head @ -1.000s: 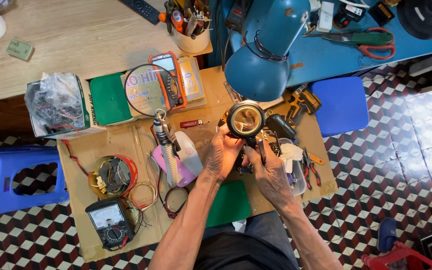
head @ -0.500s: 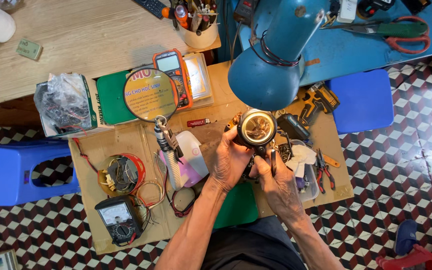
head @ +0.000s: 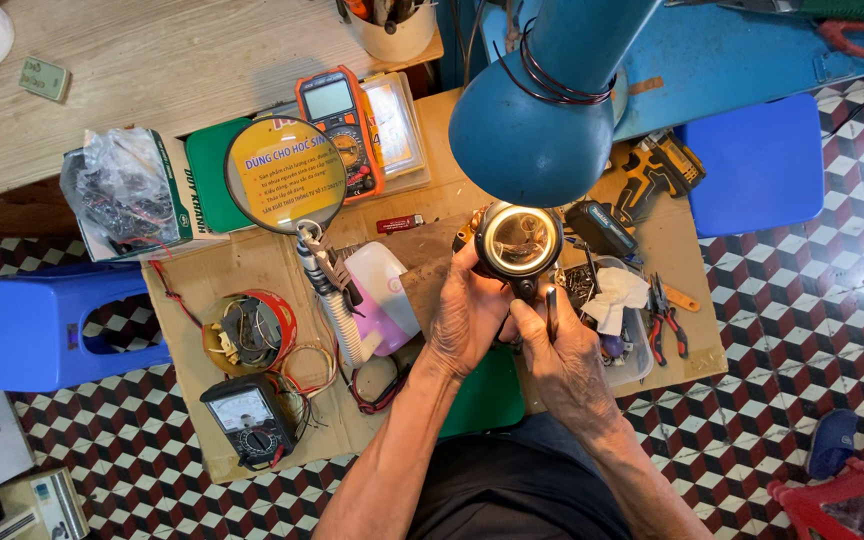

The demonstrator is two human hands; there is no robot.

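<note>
checkered floor tiles surround a cardboard-topped bench. left hand grips one round lamp head; right hand pinches a thin tool, wrists bent upward. two meters: orange multimeter, black analog meter.

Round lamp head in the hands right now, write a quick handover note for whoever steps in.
Left hand: grips the round lamp head from its left side, lens facing up.
Right hand: below the lamp head, fingers at its underside, holding a thin dark tool.
Around: blue desk lamp just above, magnifier and orange multimeter to the left, pliers to the right, all on the cardboard board.
Done: lamp head lifted off the board.
Left: cannot tell from this view.
</note>
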